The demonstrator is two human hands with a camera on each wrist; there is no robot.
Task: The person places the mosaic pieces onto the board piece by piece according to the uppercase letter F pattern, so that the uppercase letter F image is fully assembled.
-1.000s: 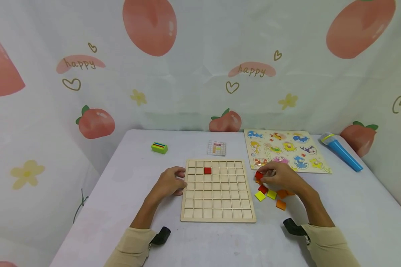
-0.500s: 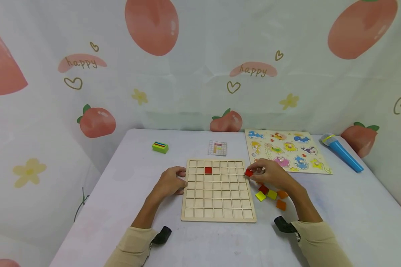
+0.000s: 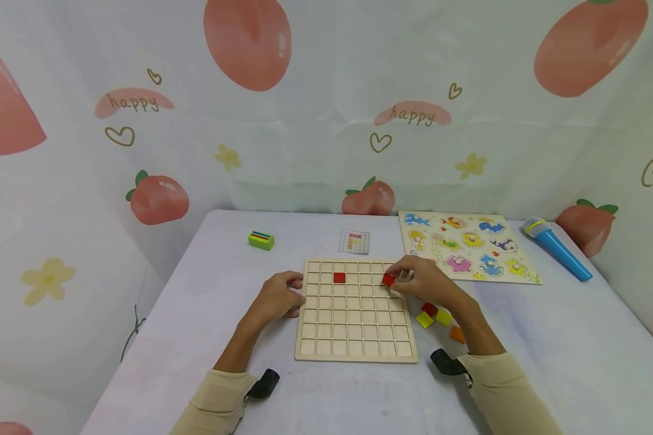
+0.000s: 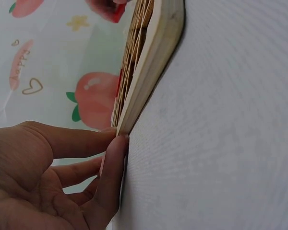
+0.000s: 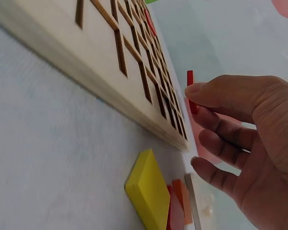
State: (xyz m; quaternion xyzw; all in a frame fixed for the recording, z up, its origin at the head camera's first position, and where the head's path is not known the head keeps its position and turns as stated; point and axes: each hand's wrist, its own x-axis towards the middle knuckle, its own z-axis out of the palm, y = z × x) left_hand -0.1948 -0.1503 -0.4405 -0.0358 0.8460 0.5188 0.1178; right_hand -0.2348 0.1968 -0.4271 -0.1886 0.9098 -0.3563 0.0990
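A wooden grid board [image 3: 355, 314] lies flat on the white table, with one red tile [image 3: 338, 277] seated in its second row. My right hand [image 3: 421, 281] pinches a second red tile [image 3: 389, 279] over the board's upper right cells; the same red tile [image 5: 190, 91] shows edge-on between thumb and fingers in the right wrist view. My left hand [image 3: 279, 296] rests against the board's left edge [image 4: 149, 76], fingertips [image 4: 116, 143] touching the wood. Loose red, yellow and orange tiles [image 3: 436, 318] lie right of the board, a yellow tile [image 5: 149, 191] nearest in the right wrist view.
A small pattern card [image 3: 353, 241] lies behind the board. A green block [image 3: 260, 240] sits at back left. An animal peg puzzle [image 3: 465, 244] and a blue toy microphone [image 3: 557, 248] lie at back right. A printed curtain hangs behind the table.
My right hand lifted a red tile from the loose pile and carried it left over the board's upper right cells. The left hand stayed on the board's edge.
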